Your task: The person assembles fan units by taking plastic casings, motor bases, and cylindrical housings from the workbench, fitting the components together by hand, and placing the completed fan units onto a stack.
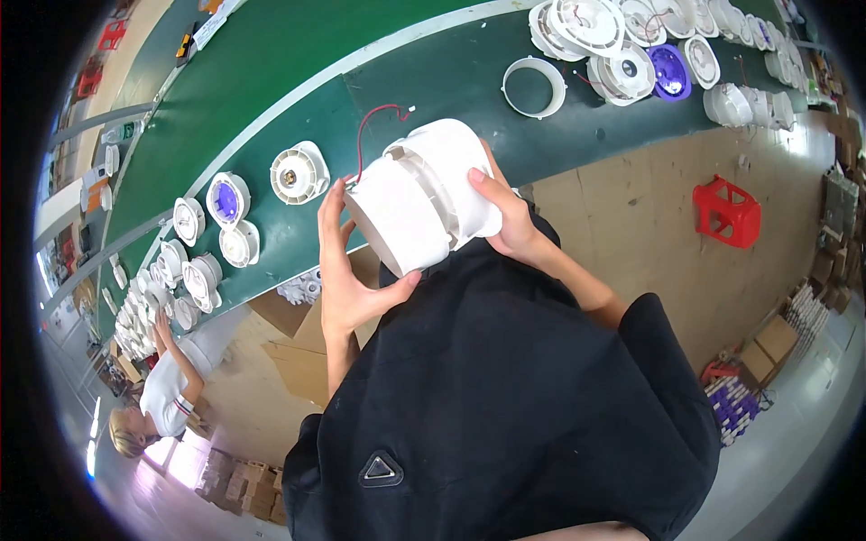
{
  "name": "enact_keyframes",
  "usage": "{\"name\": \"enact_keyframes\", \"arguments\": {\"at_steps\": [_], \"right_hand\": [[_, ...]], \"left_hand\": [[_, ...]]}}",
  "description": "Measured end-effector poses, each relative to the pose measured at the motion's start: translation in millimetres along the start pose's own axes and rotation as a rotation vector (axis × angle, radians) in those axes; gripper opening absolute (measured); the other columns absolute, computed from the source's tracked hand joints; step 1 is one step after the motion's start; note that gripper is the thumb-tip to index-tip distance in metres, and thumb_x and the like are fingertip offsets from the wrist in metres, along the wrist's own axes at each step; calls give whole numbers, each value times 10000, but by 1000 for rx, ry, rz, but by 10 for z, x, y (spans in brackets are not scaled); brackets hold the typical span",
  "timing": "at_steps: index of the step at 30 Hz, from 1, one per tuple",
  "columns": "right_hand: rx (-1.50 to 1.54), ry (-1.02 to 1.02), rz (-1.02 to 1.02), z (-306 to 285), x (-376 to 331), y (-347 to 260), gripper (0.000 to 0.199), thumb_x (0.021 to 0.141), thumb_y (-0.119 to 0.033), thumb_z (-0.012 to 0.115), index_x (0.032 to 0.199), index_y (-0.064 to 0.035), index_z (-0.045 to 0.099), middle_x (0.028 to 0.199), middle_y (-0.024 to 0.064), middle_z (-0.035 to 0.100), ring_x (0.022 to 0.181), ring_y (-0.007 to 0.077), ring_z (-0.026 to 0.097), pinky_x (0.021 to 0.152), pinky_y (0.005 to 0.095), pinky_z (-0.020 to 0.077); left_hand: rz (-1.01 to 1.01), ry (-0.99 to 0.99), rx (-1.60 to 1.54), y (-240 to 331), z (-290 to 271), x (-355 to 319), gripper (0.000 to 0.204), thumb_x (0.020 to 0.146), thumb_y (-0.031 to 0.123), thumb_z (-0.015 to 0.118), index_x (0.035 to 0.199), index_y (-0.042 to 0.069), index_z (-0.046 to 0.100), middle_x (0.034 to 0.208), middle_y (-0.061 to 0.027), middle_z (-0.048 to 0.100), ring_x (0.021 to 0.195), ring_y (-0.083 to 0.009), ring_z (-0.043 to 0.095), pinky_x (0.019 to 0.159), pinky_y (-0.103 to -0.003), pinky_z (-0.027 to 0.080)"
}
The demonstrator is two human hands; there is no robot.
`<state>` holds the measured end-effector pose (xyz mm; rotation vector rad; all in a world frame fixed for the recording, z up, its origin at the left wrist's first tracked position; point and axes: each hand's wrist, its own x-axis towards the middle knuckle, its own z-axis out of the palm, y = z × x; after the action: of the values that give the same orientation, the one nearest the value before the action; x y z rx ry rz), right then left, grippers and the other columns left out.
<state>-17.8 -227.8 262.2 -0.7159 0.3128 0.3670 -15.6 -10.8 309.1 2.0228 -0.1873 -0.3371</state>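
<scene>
Between my two hands is a white round plastic housing (397,212), held tilted above the near edge of the green table. It has a wide cylindrical part and a flared part, with ribs and a gap showing where they meet. My left hand (347,284) wraps round the open cylindrical end, thumb below and fingers on top. My right hand (511,216) grips the flared end, its thumb on the white face and the other fingers hidden behind. A red wire (363,135) with a small white connector sticks up from the left end. The housing's inside is mostly hidden.
A white ring (534,88) and a round white part (299,173) lie on the green table (415,86). White and purple housings (669,72) crowd the right; more sit left, near a co-worker (171,388). Cardboard boxes (298,352) stand below; a red stool (726,212) is on the floor.
</scene>
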Motion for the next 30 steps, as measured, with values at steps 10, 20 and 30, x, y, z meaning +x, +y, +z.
{"name": "enact_keyframes", "arguments": {"at_steps": [10,20,30], "right_hand": [[-14,-141,-8,-29,9,24,638,962,-298,511,1479,-28,252,1414,148,410,1317,225,399,1082,347,322],[396,-15,208,-154,92,65,522,964,-351,472,1333,18,465,1274,157,581,1157,278,584,1010,422,451],[198,-366,142,-202,-18,32,762,853,-326,615,1478,-11,313,1432,86,427,1304,202,415,1085,358,333]], "left_hand": [[91,-22,115,63,7,84,1215,511,354,868,1511,75,236,1504,-178,311,1368,-337,364,1056,-508,372],[296,-83,185,67,-216,136,1121,509,226,842,1475,56,302,1507,-235,290,1385,-394,321,1116,-494,296],[-44,68,-354,-120,6,197,1172,664,609,729,1507,1,187,1462,-222,319,1366,-349,336,1100,-460,297]]}}
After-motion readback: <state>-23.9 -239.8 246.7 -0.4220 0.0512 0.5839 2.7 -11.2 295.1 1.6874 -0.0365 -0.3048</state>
